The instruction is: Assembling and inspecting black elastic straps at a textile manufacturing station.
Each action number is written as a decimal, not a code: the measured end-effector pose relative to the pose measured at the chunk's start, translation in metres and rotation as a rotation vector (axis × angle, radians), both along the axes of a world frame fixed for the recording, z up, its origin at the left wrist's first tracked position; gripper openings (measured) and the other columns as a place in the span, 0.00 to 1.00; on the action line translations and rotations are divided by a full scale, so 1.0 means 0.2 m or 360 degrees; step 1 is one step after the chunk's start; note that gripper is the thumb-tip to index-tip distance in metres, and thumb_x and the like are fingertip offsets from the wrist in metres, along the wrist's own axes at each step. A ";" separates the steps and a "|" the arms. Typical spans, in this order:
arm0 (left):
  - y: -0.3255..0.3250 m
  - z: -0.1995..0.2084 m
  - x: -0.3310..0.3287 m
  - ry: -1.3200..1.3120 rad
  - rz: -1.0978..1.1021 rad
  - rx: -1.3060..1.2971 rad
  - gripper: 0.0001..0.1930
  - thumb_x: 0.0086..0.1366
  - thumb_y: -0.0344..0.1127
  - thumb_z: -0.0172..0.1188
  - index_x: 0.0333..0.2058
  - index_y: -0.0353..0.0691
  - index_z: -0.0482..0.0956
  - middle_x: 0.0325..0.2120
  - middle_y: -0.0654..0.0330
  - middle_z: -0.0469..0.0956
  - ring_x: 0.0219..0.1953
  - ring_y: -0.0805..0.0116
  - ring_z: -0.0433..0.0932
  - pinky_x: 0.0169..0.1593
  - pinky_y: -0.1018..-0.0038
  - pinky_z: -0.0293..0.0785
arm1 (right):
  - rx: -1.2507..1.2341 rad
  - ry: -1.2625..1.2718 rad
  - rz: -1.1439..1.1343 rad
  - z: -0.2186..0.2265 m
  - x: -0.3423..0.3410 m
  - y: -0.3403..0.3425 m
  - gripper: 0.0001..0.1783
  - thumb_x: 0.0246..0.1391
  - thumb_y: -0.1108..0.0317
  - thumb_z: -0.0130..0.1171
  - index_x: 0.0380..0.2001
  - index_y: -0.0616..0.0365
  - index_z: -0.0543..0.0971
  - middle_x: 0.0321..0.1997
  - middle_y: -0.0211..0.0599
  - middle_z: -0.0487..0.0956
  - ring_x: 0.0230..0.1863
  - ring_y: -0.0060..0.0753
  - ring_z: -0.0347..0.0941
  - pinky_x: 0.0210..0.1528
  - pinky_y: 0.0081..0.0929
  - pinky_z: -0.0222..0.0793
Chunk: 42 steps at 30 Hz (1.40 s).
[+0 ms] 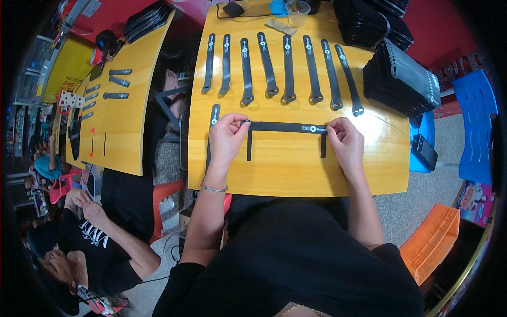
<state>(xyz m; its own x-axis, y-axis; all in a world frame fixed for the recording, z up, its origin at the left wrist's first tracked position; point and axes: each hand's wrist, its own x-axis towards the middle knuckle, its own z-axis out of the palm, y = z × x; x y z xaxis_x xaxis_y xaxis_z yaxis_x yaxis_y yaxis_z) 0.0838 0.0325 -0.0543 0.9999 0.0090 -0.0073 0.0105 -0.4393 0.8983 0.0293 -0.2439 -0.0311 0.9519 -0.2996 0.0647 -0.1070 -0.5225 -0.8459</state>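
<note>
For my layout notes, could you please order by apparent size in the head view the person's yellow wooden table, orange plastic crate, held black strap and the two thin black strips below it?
Yellow wooden table
Orange plastic crate
Held black strap
Left thin strip and right thin strip, too alike to rank

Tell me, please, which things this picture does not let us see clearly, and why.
- Head view: exact ends of the held black strap, covered by the left hand and right hand.
- Head view: lower end of the loose grey strap, hidden behind the left forearm.
- Head view: blue object, cut off by the top edge.
- Head view: anything in the co-worker's hands, too small.
</note>
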 end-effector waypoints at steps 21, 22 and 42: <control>-0.04 0.06 -0.04 -0.0248 -0.0025 0.0277 0.07 0.53 0.27 0.64 0.32 0.35 0.80 0.24 0.60 0.74 0.19 0.74 0.73 0.27 0.80 0.70 | -0.0310 -0.0222 -0.0014 -0.01 -0.02 0.03 0.07 0.44 0.78 0.63 0.28 0.62 0.76 0.26 0.36 0.75 0.20 0.24 0.70 0.24 0.21 0.66; -0.05 0.08 -0.05 -0.0284 -0.0010 0.0366 0.08 0.53 0.27 0.64 0.33 0.36 0.79 0.27 0.60 0.74 0.20 0.72 0.74 0.27 0.79 0.71 | -0.0274 -0.0312 -0.0045 -0.02 -0.02 0.03 0.07 0.44 0.79 0.63 0.28 0.61 0.76 0.27 0.37 0.75 0.20 0.24 0.70 0.24 0.21 0.66; -0.09 0.15 -0.22 -0.0684 -0.0734 0.0886 0.24 0.58 0.38 0.61 0.52 0.34 0.72 0.56 0.47 0.67 0.60 0.50 0.64 0.61 0.59 0.60 | -0.1062 -0.0232 0.0600 0.02 -0.17 0.12 0.26 0.52 0.58 0.58 0.52 0.62 0.71 0.59 0.44 0.70 0.64 0.40 0.62 0.69 0.56 0.35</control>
<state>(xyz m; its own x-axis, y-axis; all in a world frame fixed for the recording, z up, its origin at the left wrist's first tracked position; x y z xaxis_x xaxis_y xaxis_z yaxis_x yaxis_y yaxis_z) 0.0393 0.0137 -0.0251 0.8191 -0.5117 0.2594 -0.5722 -0.6958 0.4342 -0.0050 -0.2192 -0.0272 0.9497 0.1886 0.2499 0.2669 -0.9049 -0.3315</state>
